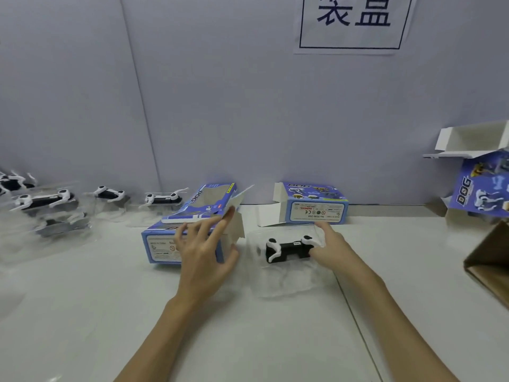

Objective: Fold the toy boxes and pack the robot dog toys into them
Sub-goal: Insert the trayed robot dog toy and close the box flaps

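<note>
The left hand point(202, 253) lies against the open right end of a blue toy box point(183, 232) on the white table point(275, 340), fingers spread and mostly straight, with the forefinger raised to the underside of the box's lifted end flap point(235, 202); no finger is seen curled round the card. Just right of this box, apart from it by a narrow gap, a black-and-white robot dog toy point(287, 248) lies on its side in a clear plastic tray point(286, 282). The right hand point(329, 248) is at the toy's right end, fingers bent onto the tray's edge and the toy's rear; the grip is partly hidden, and whether it holds the toy or the tray alone cannot be told. A second blue box point(314, 205), one end flap open, sits against the grey wall point(220, 106) behind the tray. Further robot dogs point(107, 193) in clear trays stand at the left of the table, well apart from both hands. At the far right are an opened blue box point(479, 188) and a brown carton point(490, 260). A printed paper sign point(352, 23) is fixed to the wall above.
</note>
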Tool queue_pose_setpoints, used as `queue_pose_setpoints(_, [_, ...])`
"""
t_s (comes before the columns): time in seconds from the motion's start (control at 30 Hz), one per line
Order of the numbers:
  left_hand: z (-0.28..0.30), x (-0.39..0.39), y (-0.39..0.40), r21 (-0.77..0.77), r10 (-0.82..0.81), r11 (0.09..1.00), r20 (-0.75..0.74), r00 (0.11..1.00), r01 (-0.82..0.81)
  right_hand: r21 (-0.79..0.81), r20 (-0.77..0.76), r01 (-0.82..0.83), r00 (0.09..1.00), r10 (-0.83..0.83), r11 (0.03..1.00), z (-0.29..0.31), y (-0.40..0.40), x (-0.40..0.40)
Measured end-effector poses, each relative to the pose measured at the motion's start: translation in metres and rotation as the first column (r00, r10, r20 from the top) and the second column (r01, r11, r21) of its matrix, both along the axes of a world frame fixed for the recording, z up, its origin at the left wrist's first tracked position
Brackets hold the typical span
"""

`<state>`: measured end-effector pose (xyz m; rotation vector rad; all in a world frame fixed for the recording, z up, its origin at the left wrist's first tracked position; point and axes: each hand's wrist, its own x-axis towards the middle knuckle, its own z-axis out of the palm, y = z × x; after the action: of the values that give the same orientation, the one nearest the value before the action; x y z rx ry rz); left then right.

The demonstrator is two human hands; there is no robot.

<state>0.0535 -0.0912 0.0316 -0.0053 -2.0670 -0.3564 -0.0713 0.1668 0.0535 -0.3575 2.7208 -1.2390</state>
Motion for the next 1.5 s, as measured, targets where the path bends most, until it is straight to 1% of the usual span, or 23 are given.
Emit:
queue_pose_setpoints(0.07, [-0.002, 0.001, 0.006, -0.028, -0.071, 0.997, 0.104, 0.992, 0.074, 0.086, -0.034, -0.093, 0.995, 0.096, 0.992, 0.004, -0.003, 0.006])
queue_pose_setpoints(0.13, [-0.004, 0.003, 0.009, -0.078, -0.098, 0.990, 0.192, 0.976, 0.115, 0.164, -0.055, -0.131, 0.988, 0.142, 0.978, 0.008, -0.003, 0.010])
queue_pose_setpoints(0.23, [-0.003, 0.005, 0.007, -0.108, -0.123, 0.982, 0.241, 0.963, 0.152, 0.174, -0.024, -0.155, 0.987, 0.161, 0.973, 0.011, 0.000, 0.011])
queue_pose_setpoints(0.33, [0.002, 0.009, 0.003, -0.097, -0.152, 0.979, 0.253, 0.955, 0.182, 0.091, 0.009, -0.166, 0.986, 0.166, 0.982, 0.011, 0.005, 0.012])
queue_pose_setpoints(0.43, [0.003, 0.011, 0.001, -0.130, -0.173, 0.969, 0.260, 0.950, 0.212, -0.104, 0.028, -0.172, 0.984, 0.176, 0.980, 0.009, 0.008, 0.012])
queue_pose_setpoints(0.53, [0.006, 0.014, -0.002, -0.206, -0.154, 0.952, 0.315, 0.937, 0.225, -0.234, 0.039, -0.160, 0.984, 0.174, 0.959, 0.006, 0.010, 0.009])
queue_pose_setpoints(0.63, [0.007, 0.016, -0.001, -0.287, -0.108, 0.930, 0.383, 0.918, 0.229, -0.364, 0.100, -0.112, 0.982, 0.158, 0.925, 0.003, 0.010, 0.006])
queue_pose_setpoints(0.8, [0.009, 0.015, 0.001, -0.311, -0.071, 0.928, 0.392, 0.917, 0.205, -0.510, 0.219, -0.035, 0.961, 0.168, 0.860, 0.002, 0.016, 0.004])
queue_pose_setpoints(1.07, [0.011, 0.017, 0.001, -0.366, -0.002, 0.923, 0.311, 0.950, 0.121, -0.647, 0.330, 0.042, 0.916, 0.230, 0.762, 0.003, 0.028, -0.001])
queue_pose_setpoints(1.2, [0.013, 0.017, 0.008, -0.361, 0.021, 0.927, 0.310, 0.950, 0.098, -0.671, 0.330, 0.043, 0.911, 0.247, 0.740, 0.002, 0.029, 0.000])
queue_pose_setpoints(1.27, [0.014, 0.017, 0.009, -0.331, 0.004, 0.938, 0.303, 0.953, 0.101, -0.671, 0.326, 0.034, 0.911, 0.253, 0.741, 0.000, 0.022, 0.002])
queue_pose_setpoints(1.37, [0.013, 0.019, 0.010, -0.289, -0.056, 0.946, 0.309, 0.949, 0.150, -0.643, 0.290, 0.021, 0.932, 0.217, 0.766, -0.001, 0.011, 0.005])
queue_pose_setpoints(1.5, [0.011, 0.019, 0.016, -0.286, -0.103, 0.936, 0.334, 0.937, 0.205, -0.643, 0.260, 0.112, 0.962, 0.078, 0.757, -0.003, 0.001, 0.007])
